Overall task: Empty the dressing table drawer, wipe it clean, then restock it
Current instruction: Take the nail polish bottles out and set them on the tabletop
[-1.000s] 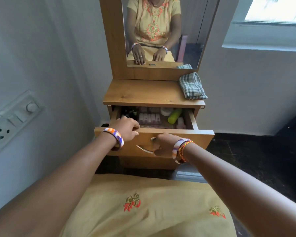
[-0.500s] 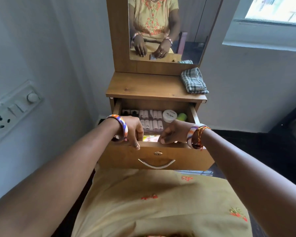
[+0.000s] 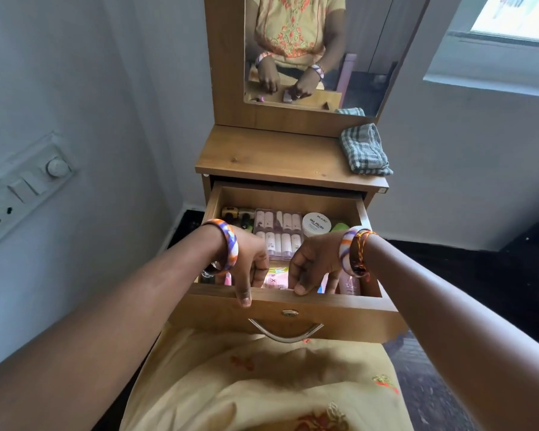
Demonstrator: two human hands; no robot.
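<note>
The wooden drawer [image 3: 339,318] of the dressing table stands pulled far out over my lap. My left hand [image 3: 249,259] and my right hand [image 3: 315,262] both grip its front panel, thumbs on the top edge and fingers curled down inside. Inside lie a tray of pale pink tubes [image 3: 277,231], a white nail polish jar [image 3: 316,223], a green bottle [image 3: 339,227], small dark bottles [image 3: 234,214], a pink pack [image 3: 274,278] between my hands and a pink bottle [image 3: 350,284] under my right wrist. A folded checked cloth [image 3: 364,150] rests at the right of the tabletop [image 3: 262,157].
A mirror [image 3: 293,51] rises behind the tabletop and reflects my hands. A wall with a switchboard [image 3: 22,188] runs close on the left. At the upper right is a window [image 3: 511,20]. Dark floor lies to the right. The drawer's metal handle [image 3: 285,334] hangs above my lap.
The drawer has slid much farther out towards me. My right hand left the handle for the front panel's top edge, and both hands now reach over that edge.
</note>
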